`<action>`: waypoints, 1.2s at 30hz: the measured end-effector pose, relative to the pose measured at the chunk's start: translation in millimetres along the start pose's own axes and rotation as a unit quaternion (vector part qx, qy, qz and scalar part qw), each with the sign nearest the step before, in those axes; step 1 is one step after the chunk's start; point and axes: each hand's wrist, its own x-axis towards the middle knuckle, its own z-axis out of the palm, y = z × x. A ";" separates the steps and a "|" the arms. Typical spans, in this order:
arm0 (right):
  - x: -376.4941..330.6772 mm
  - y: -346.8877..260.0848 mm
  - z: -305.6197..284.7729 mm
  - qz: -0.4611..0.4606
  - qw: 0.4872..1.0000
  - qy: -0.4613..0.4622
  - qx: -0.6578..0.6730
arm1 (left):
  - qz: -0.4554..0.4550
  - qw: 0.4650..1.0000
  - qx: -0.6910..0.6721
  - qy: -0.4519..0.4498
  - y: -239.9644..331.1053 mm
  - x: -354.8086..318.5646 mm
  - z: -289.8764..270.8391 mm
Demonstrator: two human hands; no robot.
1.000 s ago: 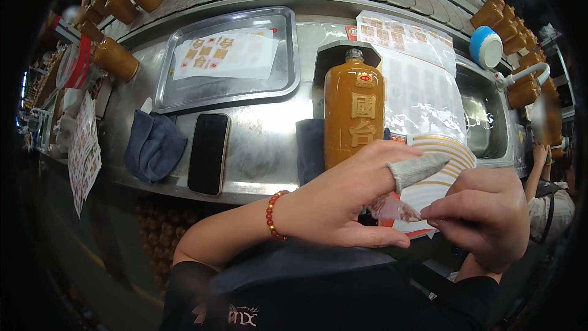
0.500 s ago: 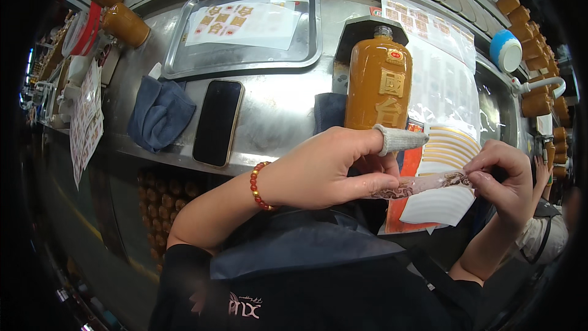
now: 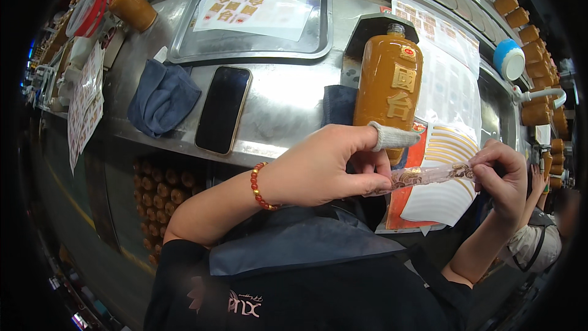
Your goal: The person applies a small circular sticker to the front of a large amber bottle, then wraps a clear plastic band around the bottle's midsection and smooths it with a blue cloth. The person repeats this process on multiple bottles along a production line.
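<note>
1. The left forearm (image 3: 214, 213) slanted upward and to the right from a bent elbow.
2. The left wrist (image 3: 264, 185), ringed by a red beaded bracelet (image 3: 258, 190), looked nearly straight, with the back of the hand showing.
3. The left hand (image 3: 334, 168) was closed in a pinch, its thumb (image 3: 367, 184) stretched rightward beneath bent fingers.
4. One left finger, capped by a grey knitted sleeve (image 3: 395, 138), pointed to the right above the pinch.
5. The right forearm (image 3: 485, 242) rose steeply from the lower right.
6. The right hand (image 3: 503, 178) pinched with thumb and fingertips toward the left hand, the two hands well apart.
</note>
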 end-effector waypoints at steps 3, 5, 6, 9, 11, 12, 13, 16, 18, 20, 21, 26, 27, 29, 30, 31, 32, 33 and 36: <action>1.9 7.7 2.0 0.009 1.000 0.000 0.015 | 0.019 0.999 0.009 0.028 -4.6 -4.4 -3.6; 3.3 13.3 1.9 0.011 1.000 -0.004 0.025 | 0.008 0.999 -0.007 0.046 -4.7 -6.8 -2.7; 2.7 14.8 1.9 0.014 1.000 0.000 0.028 | 0.000 0.999 -0.030 0.045 -4.9 -6.2 -2.3; 1.9 20.3 2.3 0.020 0.999 0.006 0.038 | -0.027 0.998 -0.043 0.044 -3.2 -7.5 -3.9; 1.9 23.8 2.1 0.025 0.999 0.010 0.044 | -0.029 0.998 -0.040 0.048 -4.2 -8.0 -4.5; 2.3 25.5 1.9 0.026 0.999 0.009 0.045 | -0.021 0.998 -0.042 0.051 -7.5 -7.4 -4.4; 2.5 27.2 1.7 0.027 0.998 0.008 0.047 | -0.013 0.997 -0.045 0.054 -9.1 -7.1 -4.2; 1.7 28.4 2.8 0.033 0.998 0.012 0.057 | -0.024 0.997 -0.051 0.051 -6.7 -5.9 -4.3; -1.0 26.6 5.0 0.038 0.997 0.016 0.061 | -0.041 0.995 -0.069 0.051 -1.7 -7.2 -3.2; -4.6 23.7 9.3 0.042 0.997 0.012 0.063 | -0.054 0.994 -0.085 0.047 -0.4 -11.1 -2.1; -5.9 22.8 11.4 0.038 0.997 0.011 0.065 | -0.058 0.993 -0.091 0.043 -2.0 -13.6 -2.0; -10.8 25.4 14.5 0.034 0.996 0.021 0.078 | -0.049 0.986 -0.156 0.043 -12.8 -15.0 -0.4; -11.2 27.2 15.1 0.033 0.996 0.027 0.080 | -0.053 0.981 -0.181 0.048 -12.0 -13.6 0.2; -11.9 32.6 13.3 0.031 0.995 0.042 0.090 | -0.056 0.969 -0.233 0.057 -8.7 -11.1 1.8; -11.8 34.9 12.2 0.030 0.994 0.048 0.095 | -0.055 0.962 -0.260 0.062 -5.7 -10.0 2.9; -12.4 36.2 12.2 0.029 0.993 0.053 0.097 | -0.055 0.954 -0.287 0.066 -3.9 -9.3 3.3; -13.4 37.4 12.1 0.028 0.993 0.058 0.099 | -0.051 0.958 -0.277 0.057 -3.6 -8.4 2.6; -13.9 38.9 11.8 0.026 0.993 0.063 0.101 | -0.044 0.957 -0.278 0.067 -3.6 -7.7 3.8; -14.1 46.3 8.7 0.017 0.992 0.075 0.103 | -0.035 0.962 -0.254 0.093 -4.0 -5.7 7.5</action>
